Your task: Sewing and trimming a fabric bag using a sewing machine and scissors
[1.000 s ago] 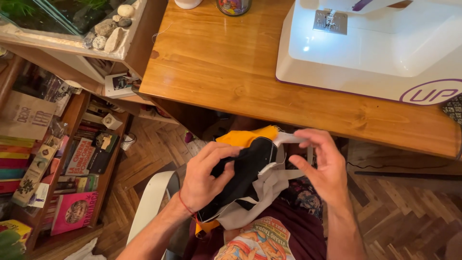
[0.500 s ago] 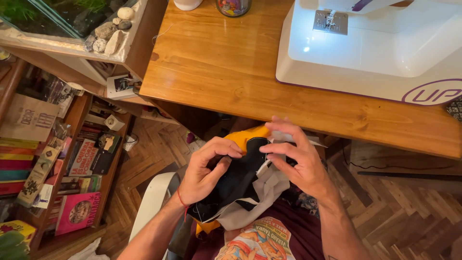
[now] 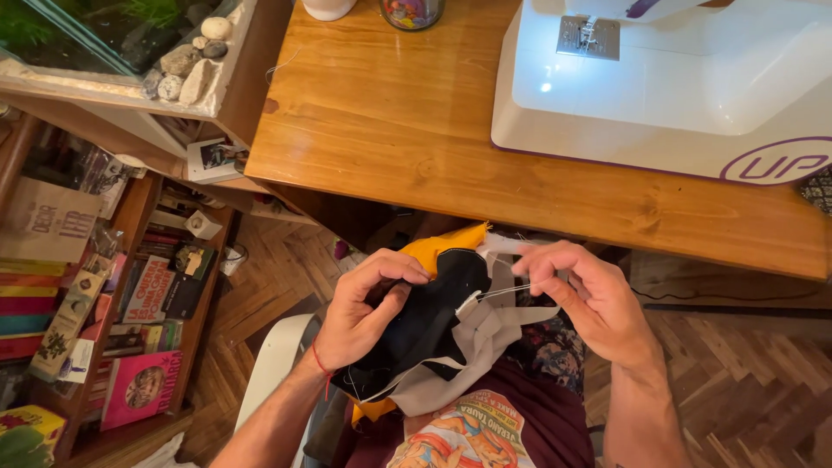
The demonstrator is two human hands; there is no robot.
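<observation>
Right hand (image 3: 598, 303) has shifted right, fingers (image 3: 542, 260) pinching a taut thread (image 3: 507, 292); left hand (image 3: 368, 308) fingers clamp the black, orange and grey fabric bundle (image 3: 442, 334), below the worktop's (image 3: 390, 113) front edge. Trimming unfinished, apparently.

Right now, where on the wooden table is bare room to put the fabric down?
The wooden table is bare left of the white sewing machine, up to the cup and jar at the far edge. The strip before the machine is narrow.
</observation>
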